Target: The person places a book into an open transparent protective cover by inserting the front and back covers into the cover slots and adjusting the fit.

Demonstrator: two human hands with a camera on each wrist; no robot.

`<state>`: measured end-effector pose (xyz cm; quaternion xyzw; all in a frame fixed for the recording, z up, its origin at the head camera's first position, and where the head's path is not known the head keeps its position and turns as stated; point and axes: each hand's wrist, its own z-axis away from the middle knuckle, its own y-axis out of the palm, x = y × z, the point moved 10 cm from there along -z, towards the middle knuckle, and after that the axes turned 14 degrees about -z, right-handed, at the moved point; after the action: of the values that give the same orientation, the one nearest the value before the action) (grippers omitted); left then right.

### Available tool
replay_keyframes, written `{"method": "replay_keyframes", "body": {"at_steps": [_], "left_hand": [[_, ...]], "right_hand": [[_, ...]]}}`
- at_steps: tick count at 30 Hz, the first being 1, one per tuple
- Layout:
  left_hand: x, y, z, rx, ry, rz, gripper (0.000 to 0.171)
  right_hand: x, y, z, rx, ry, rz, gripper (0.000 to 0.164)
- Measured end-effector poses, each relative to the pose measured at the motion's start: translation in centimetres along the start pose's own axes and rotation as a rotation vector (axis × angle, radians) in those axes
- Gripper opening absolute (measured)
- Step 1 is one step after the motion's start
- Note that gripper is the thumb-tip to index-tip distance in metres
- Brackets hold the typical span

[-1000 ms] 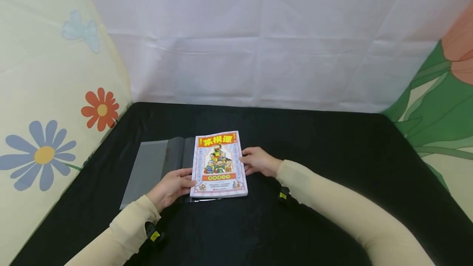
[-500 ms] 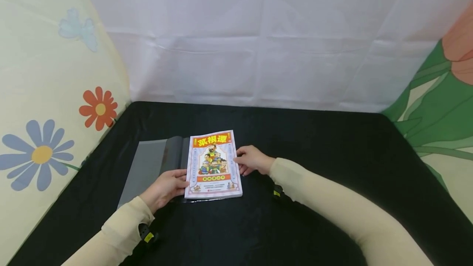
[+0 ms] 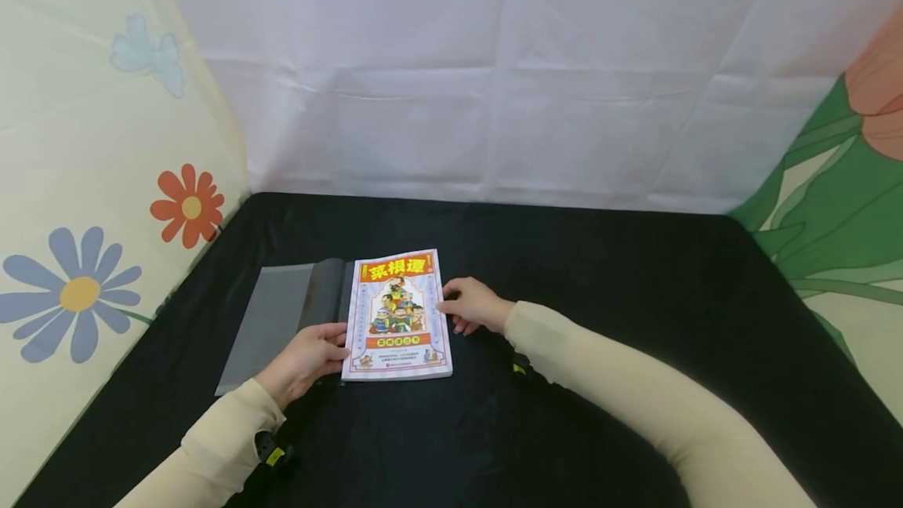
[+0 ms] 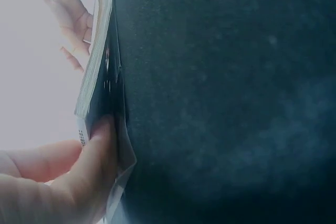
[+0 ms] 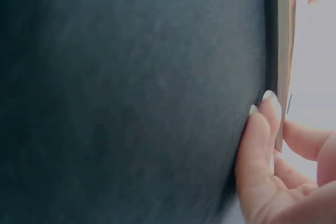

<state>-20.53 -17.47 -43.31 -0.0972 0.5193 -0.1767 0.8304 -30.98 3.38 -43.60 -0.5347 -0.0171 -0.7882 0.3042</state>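
Note:
A paperback book [image 3: 397,312] with a red, yellow and lilac cartoon cover lies face up over the right part of an opened clear plastic book cover [image 3: 271,320]. At its left edge my left hand [image 3: 302,361] grips the spine, thumb above and fingers beneath. In the left wrist view the book [image 4: 96,61] is raised at a slant over the plastic sleeve [image 4: 125,163]. My right hand [image 3: 474,306] pinches the right edge. The right wrist view has that thumb on top of the book [image 5: 283,35] and the fingers [image 5: 254,145] under its edge.
Black cloth [image 3: 600,281] covers the table. A white sheet [image 3: 494,85] hangs behind it, and flower-printed cloths [image 3: 85,179] stand at the sides. A black strap device [image 3: 270,449] sits on the left wrist.
Both hands have slid the book leftward over the plastic cover, whose right part is now mostly hidden beneath it. The grips look the same.

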Motion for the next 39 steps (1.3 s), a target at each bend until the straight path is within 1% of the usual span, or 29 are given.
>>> {"method": "replay_keyframes", "body": {"at_steps": [4,10,14,17,19,24,28,30,35,39], "left_hand": [[0.1,0.1,-0.1,-0.005,0.005,0.002,0.05],[0.3,0.3,-0.2,-0.025,0.006,-0.02,0.05],[0.4,0.4,-0.2,-0.025,0.006,-0.012,0.049],[0.4,0.4,-0.3,-0.022,0.009,-0.008,0.049],[0.4,0.4,-0.3,-0.021,0.005,-0.005,0.049],[0.3,0.1,-0.2,-0.02,-0.005,-0.027,0.051],[0.2,-0.5,0.0,-0.037,-0.003,-0.1,0.051],[0.1,-0.8,0.1,-0.046,0.009,-0.145,0.051],[-0.4,-1.6,0.6,-0.066,0.052,-0.226,0.055],[-0.7,-2.0,0.8,-0.058,0.059,-0.211,0.057]], "right_hand": [[0.0,0.0,0.1,-0.011,0.008,-0.038,0.031],[0.0,0.2,0.0,-0.031,0.013,-0.191,0.018],[-0.2,0.6,-0.2,-0.026,0.035,-0.301,0.024],[-0.4,0.9,-0.3,-0.01,0.055,-0.338,0.027],[-0.4,1.0,-0.3,0.002,0.058,-0.331,0.026],[-0.1,1.4,-0.3,0.02,0.024,-0.252,0.022],[0.4,1.8,-0.3,0.035,-0.011,-0.197,0.02],[0.6,1.9,-0.3,0.034,-0.022,-0.179,0.018],[0.7,2.0,-0.5,0.031,-0.03,-0.18,0.01],[0.6,2.0,-0.7,0.042,-0.013,-0.187,0.009]]}}
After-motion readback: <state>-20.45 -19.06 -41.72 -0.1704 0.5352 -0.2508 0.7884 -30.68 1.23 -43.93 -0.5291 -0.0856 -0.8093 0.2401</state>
